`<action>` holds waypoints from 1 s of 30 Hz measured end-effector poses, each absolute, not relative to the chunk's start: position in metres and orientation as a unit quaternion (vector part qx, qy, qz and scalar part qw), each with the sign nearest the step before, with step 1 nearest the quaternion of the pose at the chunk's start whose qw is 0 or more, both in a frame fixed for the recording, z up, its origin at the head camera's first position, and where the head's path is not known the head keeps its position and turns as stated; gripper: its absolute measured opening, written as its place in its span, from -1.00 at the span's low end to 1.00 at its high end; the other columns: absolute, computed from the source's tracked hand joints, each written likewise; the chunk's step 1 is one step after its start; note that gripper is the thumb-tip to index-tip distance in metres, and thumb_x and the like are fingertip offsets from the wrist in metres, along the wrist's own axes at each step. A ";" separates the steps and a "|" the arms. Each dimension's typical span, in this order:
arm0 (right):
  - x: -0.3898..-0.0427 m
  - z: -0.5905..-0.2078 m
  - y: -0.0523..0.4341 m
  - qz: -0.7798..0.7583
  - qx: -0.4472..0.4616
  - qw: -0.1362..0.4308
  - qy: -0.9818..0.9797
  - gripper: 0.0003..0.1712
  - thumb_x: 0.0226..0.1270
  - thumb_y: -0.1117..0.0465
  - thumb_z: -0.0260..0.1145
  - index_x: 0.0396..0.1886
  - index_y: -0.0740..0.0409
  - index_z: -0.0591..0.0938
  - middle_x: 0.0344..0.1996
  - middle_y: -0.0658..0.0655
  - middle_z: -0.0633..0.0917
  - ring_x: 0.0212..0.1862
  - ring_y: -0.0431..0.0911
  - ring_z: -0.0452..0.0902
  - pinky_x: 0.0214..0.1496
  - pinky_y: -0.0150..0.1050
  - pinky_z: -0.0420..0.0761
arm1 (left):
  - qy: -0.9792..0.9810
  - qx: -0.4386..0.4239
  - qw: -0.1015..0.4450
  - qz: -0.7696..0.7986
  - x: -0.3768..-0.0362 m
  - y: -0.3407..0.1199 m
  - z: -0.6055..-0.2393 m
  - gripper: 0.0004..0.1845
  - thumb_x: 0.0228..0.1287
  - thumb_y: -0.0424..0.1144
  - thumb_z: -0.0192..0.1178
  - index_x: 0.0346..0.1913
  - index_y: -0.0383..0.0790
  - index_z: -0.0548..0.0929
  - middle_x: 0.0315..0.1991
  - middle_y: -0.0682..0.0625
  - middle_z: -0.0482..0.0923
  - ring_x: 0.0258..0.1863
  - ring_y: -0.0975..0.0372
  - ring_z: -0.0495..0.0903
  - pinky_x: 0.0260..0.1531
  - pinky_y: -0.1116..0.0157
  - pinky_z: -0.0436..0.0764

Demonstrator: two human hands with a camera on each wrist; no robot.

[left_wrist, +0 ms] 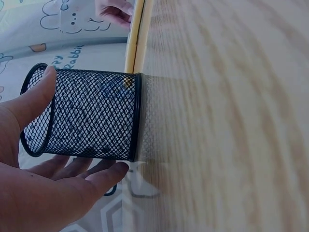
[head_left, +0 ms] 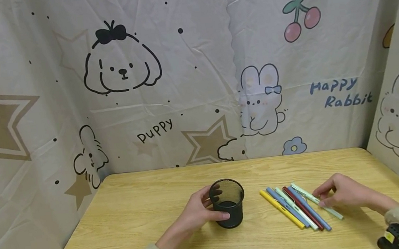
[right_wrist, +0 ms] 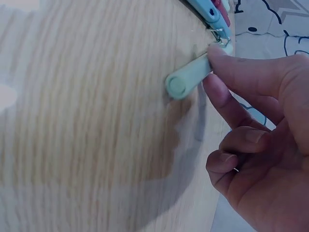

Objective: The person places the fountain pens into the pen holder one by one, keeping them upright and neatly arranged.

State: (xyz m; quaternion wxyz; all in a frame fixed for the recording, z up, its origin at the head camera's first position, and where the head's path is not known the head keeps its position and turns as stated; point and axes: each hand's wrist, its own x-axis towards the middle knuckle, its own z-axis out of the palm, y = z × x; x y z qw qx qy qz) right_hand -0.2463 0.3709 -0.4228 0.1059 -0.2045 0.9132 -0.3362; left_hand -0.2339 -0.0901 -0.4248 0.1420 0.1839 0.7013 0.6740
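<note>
On the wooden table stands a black mesh pen holder (head_left: pixel 234 217), upright, with nothing visible inside. My left hand (head_left: pixel 195 211) grips it from the left, thumb across the front and fingers behind; the left wrist view shows the mesh wall (left_wrist: pixel 91 113) between them. To the right, my right hand (head_left: pixel 349 193) pinches a pale green pen (head_left: pixel 334 212) between thumb and finger. In the right wrist view that pen (right_wrist: pixel 186 81) points its round end at the camera, with the other fingers curled loosely below.
Left of the pinched pen lie several pens side by side, slanted: a yellow pen (head_left: pixel 282 209), blue ones, a mint one and a dark red pen (head_left: pixel 302 208). Printed cloth (head_left: pixel 195 80) hangs behind the table (head_left: pixel 138 204) and along both sides.
</note>
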 end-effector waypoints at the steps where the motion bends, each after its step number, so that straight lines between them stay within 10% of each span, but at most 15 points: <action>1: -0.247 -0.422 0.372 -0.338 -0.208 0.109 0.911 -0.62 0.24 0.31 0.58 -0.01 0.47 0.77 -0.35 -0.01 0.76 -0.32 -0.27 0.50 -0.28 -0.35 0.51 | 0.701 0.184 0.143 0.674 -0.234 -0.090 -0.425 -0.06 0.08 -0.54 0.57 0.54 -0.43 0.34 0.44 -0.36 0.39 0.44 -0.25 0.38 0.38 0.01 0.47; 30: -0.248 -0.434 0.382 -0.384 -0.188 0.112 0.897 -0.57 0.24 0.32 0.59 0.00 0.55 0.74 -0.26 0.12 0.80 -0.30 -0.27 0.58 -0.25 -0.35 0.65 | 0.707 0.179 0.148 0.668 -0.235 -0.089 -0.426 -0.07 0.07 -0.52 0.58 0.54 -0.35 0.39 0.45 -0.29 0.42 0.43 -0.20 0.40 0.39 0.00 0.46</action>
